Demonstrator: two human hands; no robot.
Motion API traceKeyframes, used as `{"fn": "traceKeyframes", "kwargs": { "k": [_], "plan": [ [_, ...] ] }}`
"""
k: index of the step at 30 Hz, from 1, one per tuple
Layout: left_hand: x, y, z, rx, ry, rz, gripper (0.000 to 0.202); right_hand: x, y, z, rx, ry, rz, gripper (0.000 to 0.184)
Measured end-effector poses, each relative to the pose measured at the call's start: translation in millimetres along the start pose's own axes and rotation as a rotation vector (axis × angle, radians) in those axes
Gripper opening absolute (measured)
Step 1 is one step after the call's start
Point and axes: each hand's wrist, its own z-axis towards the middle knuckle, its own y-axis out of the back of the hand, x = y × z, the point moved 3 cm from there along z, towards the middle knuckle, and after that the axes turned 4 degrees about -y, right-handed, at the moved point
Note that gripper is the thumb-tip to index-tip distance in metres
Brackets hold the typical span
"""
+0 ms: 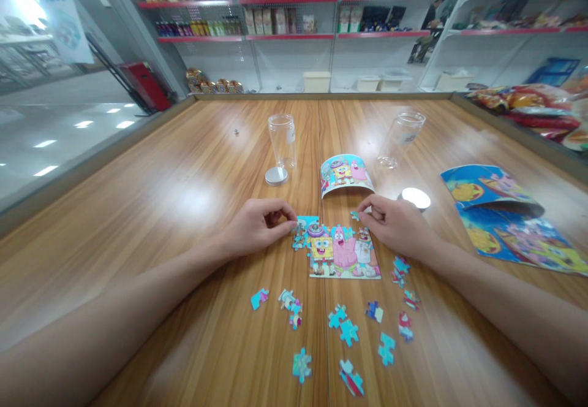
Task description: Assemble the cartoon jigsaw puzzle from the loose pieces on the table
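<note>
A left hand [260,226] pinches the upper left corner of a partly built, colourful cardboard cartoon jigsaw [342,254], which lies flat on a wooden table [184,180]. A right hand [395,223] has its fingertips closed narrowly on a small turquoise puzzle piece [354,215], just above the jigsaw's top edge. Loose turquoise pieces [349,332] lie scattered below both grips, nearer the person.

On the wooden worktop [184,198], an upright clear jar [282,140] with a silver lid [276,176] lying just in front, and further right a second clear jar [400,138], tilted, its lid [416,198] nearby. Between the two jars, a curved cartoon card [345,174] standing on edge; at the far right, two overlapping cartoon sheets [523,238]. Behind, red-edged shelves [289,36] stocked with packets and bottles, snack bags [528,106] to the right.
</note>
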Motion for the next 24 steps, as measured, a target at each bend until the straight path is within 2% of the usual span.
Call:
{"fn": "traceKeyframes", "kwargs": {
  "k": [7,12,18,24],
  "plan": [
    [-12.7,-2.5,1.7,-0.003,-0.138,0.075,0.010,0.8,0.4,-0.1,-0.006,0.012,0.004,0.014],
    [-12.3,3.2,1.8,0.036,-0.212,0.059,0.008,0.0,0.2,-0.5,-0.007,0.012,-0.004,0.013],
    [-13.4,1.8,-0.3,0.141,-0.414,0.006,0.018,-0.5,-0.1,0.0,-0.013,0.013,-0.011,0.012],
    [-11.2,1.7,-2.2,0.154,-0.446,0.024,0.026,-1.7,-1.3,-0.4,-0.016,0.013,-0.010,0.013]
  ]
}}
